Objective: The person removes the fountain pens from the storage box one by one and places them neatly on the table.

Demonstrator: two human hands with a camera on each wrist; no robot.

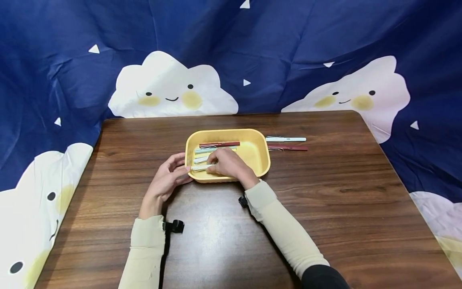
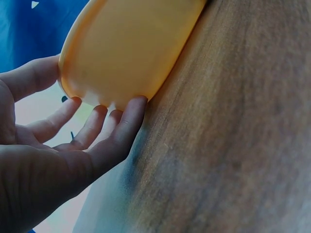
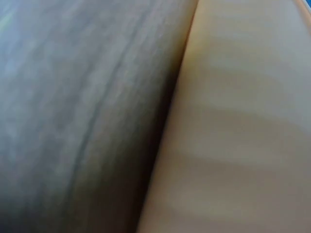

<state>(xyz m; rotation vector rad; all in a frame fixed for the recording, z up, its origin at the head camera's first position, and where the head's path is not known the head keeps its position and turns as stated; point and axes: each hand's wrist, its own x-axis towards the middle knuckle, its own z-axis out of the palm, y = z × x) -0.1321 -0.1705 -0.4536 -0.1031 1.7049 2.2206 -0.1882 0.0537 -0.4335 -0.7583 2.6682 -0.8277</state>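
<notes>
A yellow plastic basket (image 1: pixel 255 176) lies on the table in the head view. My left hand (image 1: pixel 166 176) holds its left end, thumb at the rim and fingertips against the outer wall (image 2: pixel 126 53). Inside the basket, my right hand (image 1: pixel 229 162) pinches a white pen (image 1: pixel 200 167) near the front wall. Behind that pen lie another white pen (image 1: pixel 200 159), a pale blue-green pen (image 1: pixel 203 151) and a dark red pen (image 1: pixel 220 144), roughly parallel. My right fingers partly hide the pens. The right wrist view shows only the basket's outer side (image 3: pixel 233 145) and tabletop, blurred.
Just right of the basket, a white pen (image 1: pixel 288 139) and a dark red pen (image 1: pixel 292 148) lie on the brown wooden table (image 1: pixel 343 200). A blue cloth with cloud faces (image 1: pixel 267 48) hangs behind the table's far edge and shows along its sides.
</notes>
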